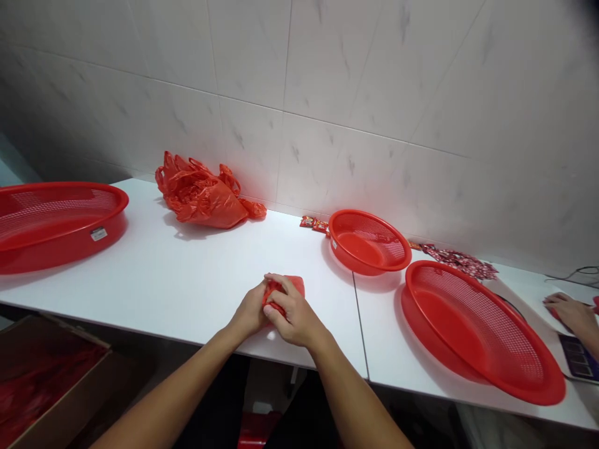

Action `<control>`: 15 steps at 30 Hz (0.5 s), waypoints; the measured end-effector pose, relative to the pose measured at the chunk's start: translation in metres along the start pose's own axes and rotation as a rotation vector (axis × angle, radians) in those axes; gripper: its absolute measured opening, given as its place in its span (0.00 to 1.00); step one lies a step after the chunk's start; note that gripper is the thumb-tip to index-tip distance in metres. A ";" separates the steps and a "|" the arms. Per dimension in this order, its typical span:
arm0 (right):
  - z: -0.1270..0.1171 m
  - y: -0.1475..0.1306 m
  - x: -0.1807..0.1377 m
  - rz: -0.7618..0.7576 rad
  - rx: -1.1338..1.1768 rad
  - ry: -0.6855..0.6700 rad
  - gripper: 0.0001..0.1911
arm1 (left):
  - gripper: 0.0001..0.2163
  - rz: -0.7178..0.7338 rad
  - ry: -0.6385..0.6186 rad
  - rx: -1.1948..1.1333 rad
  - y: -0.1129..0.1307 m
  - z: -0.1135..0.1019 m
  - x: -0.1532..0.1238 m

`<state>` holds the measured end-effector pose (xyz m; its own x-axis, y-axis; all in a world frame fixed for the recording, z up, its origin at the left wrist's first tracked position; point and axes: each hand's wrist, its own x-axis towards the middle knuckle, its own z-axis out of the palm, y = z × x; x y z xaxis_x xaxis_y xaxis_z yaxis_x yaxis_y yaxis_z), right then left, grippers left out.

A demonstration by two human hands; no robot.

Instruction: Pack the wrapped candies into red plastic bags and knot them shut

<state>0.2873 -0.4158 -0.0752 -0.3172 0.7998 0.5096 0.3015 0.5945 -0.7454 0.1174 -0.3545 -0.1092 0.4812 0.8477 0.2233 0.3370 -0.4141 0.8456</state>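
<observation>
Near the front edge of the white table, my left hand (251, 310) and my right hand (291, 315) are close together, both closed around a small red bundle (294, 284). It looks soft, and a flat pinkish-red part sticks out beyond my right fingers. My hands cover much of it, so its exact kind cannot be made out. The fingers of my right hand lie curled over the crumpled red part, while my left hand grips from the left side.
A heap of red plastic bags (206, 196) lies against the tiled wall. Red mesh baskets stand left (105, 232), centre right (362, 265) and right (486, 374). Small red packets (307, 221) lie along the wall. A co-worker's hand (568, 312) is far right; a cardboard box (60, 399) stands below left.
</observation>
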 end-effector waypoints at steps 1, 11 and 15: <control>0.002 0.002 0.004 -0.012 -0.029 0.003 0.08 | 0.25 0.004 0.020 0.049 -0.002 0.001 -0.001; -0.032 0.110 0.000 0.553 0.123 0.565 0.20 | 0.19 -0.183 0.294 0.445 -0.064 -0.135 -0.114; -0.033 0.123 -0.014 0.637 0.138 0.618 0.19 | 0.26 -0.559 0.576 0.762 -0.077 -0.245 -0.190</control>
<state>0.3583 -0.3515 -0.1598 0.4255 0.9002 0.0927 0.1313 0.0399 -0.9905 -0.1979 -0.4020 -0.0981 -0.2762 0.9244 0.2631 0.8947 0.1473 0.4216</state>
